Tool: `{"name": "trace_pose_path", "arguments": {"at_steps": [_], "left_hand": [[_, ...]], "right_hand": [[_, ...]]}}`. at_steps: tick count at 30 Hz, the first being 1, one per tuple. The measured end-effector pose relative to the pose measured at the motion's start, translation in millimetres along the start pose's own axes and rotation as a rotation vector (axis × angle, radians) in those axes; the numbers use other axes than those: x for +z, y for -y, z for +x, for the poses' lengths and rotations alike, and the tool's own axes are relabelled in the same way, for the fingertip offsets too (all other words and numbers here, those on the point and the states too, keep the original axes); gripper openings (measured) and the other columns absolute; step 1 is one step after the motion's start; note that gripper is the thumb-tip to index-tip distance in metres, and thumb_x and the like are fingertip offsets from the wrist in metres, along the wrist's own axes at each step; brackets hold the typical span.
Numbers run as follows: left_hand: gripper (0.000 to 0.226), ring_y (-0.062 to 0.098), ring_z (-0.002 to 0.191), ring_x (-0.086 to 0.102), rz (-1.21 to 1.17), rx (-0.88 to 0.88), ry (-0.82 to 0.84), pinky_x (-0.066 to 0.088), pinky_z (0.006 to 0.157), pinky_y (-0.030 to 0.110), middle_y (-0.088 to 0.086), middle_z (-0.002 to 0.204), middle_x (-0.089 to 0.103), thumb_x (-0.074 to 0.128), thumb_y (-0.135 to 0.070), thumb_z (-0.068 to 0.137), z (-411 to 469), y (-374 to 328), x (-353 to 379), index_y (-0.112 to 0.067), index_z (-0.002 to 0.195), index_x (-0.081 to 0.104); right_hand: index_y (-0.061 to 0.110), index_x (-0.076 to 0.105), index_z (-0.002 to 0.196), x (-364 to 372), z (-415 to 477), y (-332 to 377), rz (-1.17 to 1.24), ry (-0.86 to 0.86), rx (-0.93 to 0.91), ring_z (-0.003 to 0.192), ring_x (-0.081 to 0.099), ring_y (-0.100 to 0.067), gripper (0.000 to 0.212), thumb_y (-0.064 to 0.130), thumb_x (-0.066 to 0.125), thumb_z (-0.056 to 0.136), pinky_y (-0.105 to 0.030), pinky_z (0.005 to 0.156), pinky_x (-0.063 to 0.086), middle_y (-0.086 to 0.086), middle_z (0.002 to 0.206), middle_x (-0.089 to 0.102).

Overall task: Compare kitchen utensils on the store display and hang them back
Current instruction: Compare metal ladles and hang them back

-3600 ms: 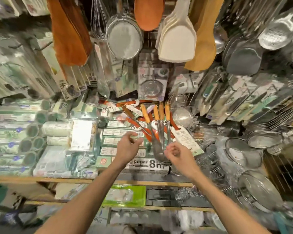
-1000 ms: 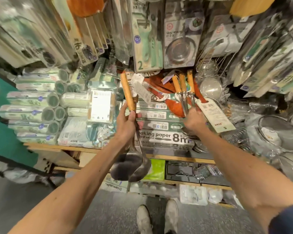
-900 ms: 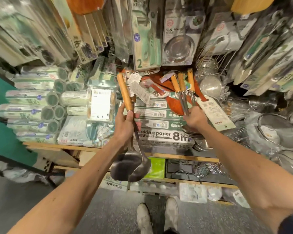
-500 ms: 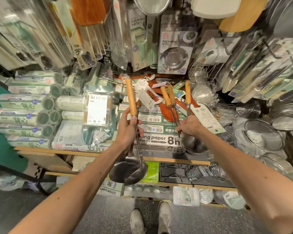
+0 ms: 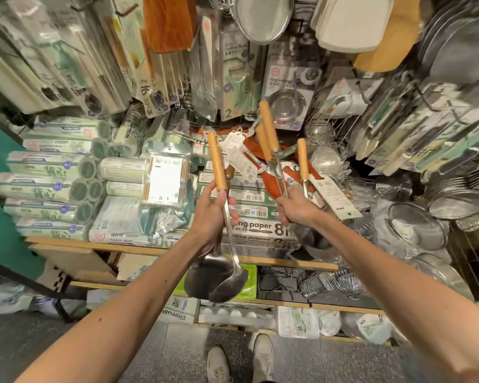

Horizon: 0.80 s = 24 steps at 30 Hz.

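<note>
While left hand (image 5: pixel 210 214) grips wood-handled steel ladle (image 5: pixel 227 283) w/ spatula, right hand (image 5: pixel 296 208) clasps similar utensils (image 5: pixel 271 145).

The wooden shelf (image 5: pixel 127 246) carries green film rolls (image 5: pixel 47 186) stacked on their sides at the left, a flat plastic-wrap pack (image 5: pixel 122 225) beside them, and baking paper boxes (image 5: pixel 260 230) in the middle (one reads "8m"). At the right lie round metal strainers (image 5: pixel 415 228). A lower shelf (image 5: pixel 282 301) holds wire baskets (image 5: pixel 332 283).
</note>
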State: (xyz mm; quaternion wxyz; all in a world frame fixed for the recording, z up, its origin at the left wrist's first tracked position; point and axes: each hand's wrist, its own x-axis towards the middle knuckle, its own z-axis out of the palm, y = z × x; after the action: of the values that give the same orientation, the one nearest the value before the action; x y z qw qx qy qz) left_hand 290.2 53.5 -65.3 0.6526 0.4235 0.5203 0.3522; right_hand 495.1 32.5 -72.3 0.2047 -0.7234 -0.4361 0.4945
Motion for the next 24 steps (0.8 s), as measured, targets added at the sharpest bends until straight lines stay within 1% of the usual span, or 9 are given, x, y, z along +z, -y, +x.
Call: {"name": "trace_pose_path", "arguments": {"at_steps": [4,6,8,11,14,17,19,21,24], "left_hand": [[0.03,0.017,0.049,0.056,-0.087,-0.011,0.018,0.053,0.046,0.031,0.008,0.078,0.059,0.034,-0.011,0.109,-15,-18,-8,-0.009,0.138,0.041],[0.028,0.016,0.051,0.057,-0.09,0.02,0.065,0.054,0.047,0.03,0.007,0.081,0.059,0.034,-0.013,0.109,-26,-29,-13,-0.01,0.136,0.043],[0.027,0.015,0.052,0.059,-0.061,0.07,0.098,0.057,0.051,0.029,0.008,0.084,0.059,0.036,-0.014,0.109,-39,-38,-16,-0.014,0.135,0.044],[0.029,0.015,0.055,0.06,-0.049,0.11,0.133,0.058,0.054,0.031,0.007,0.085,0.059,0.037,-0.014,0.109,-57,-50,-16,-0.013,0.137,0.045],[0.03,0.016,0.057,0.06,-0.118,0.106,0.189,0.059,0.057,0.034,0.008,0.084,0.06,0.04,-0.014,0.108,-75,-61,-8,-0.013,0.137,0.047],[0.024,0.015,0.059,0.065,-0.16,0.115,0.281,0.062,0.061,0.034,0.006,0.082,0.061,0.043,-0.013,0.107,-94,-75,8,-0.011,0.13,0.052],[0.022,0.018,0.069,0.069,-0.194,0.107,0.365,0.063,0.071,0.038,0.009,0.087,0.063,0.044,-0.013,0.107,-102,-83,20,-0.007,0.126,0.052],[0.024,0.025,0.084,0.069,-0.213,0.087,0.42,0.063,0.08,0.045,0.012,0.093,0.066,0.047,-0.013,0.106,-106,-90,34,-0.004,0.128,0.052],[0.031,0.02,0.081,0.069,-0.23,0.083,0.467,0.062,0.069,0.038,0.008,0.088,0.071,0.053,-0.01,0.103,-115,-100,55,-0.007,0.133,0.052]], "right_hand": [[0.026,0.037,0.105,17,-32,17,0.061,0.049,-0.042,0.054,0.047,-0.012,0.012,0.014,0.038,0.104,-0.027,0.051,0.043,0.0,0.075,0.043],[0.02,0.044,0.107,25,-52,28,0.073,0.075,-0.073,0.056,0.045,-0.012,0.006,0.02,0.039,0.106,-0.029,0.056,0.041,0.002,0.071,0.042],[0.013,0.045,0.097,31,-71,38,0.113,0.066,-0.104,0.054,0.043,-0.012,0.014,0.02,0.038,0.107,-0.028,0.056,0.039,0.002,0.069,0.039],[0.015,0.041,0.092,35,-98,46,0.233,0.044,-0.085,0.051,0.04,-0.011,0.015,0.019,0.038,0.106,-0.025,0.051,0.037,0.001,0.068,0.037],[0.02,0.043,0.091,33,-127,51,0.269,0.04,-0.125,0.045,0.04,-0.01,0.021,0.035,0.053,0.1,-0.025,0.05,0.037,0.005,0.058,0.039],[0.011,0.057,0.1,28,-157,61,0.348,-0.003,-0.205,0.047,0.034,-0.013,0.033,0.039,0.069,0.087,-0.024,0.046,0.034,0.001,0.059,0.04],[0.009,0.063,0.11,21,-177,70,0.446,-0.045,-0.254,0.048,0.031,-0.014,0.03,0.031,0.068,0.09,-0.021,0.04,0.032,0.0,0.063,0.053],[0.008,0.066,0.099,11,-196,76,0.495,-0.115,-0.269,0.044,0.034,-0.012,0.021,0.028,0.064,0.094,-0.021,0.04,0.032,0.003,0.061,0.065],[-0.001,0.067,0.093,-6,-217,79,0.527,-0.234,-0.229,0.037,0.041,-0.009,0.033,0.032,0.066,0.093,-0.022,0.041,0.035,0.004,0.048,0.059]]}}
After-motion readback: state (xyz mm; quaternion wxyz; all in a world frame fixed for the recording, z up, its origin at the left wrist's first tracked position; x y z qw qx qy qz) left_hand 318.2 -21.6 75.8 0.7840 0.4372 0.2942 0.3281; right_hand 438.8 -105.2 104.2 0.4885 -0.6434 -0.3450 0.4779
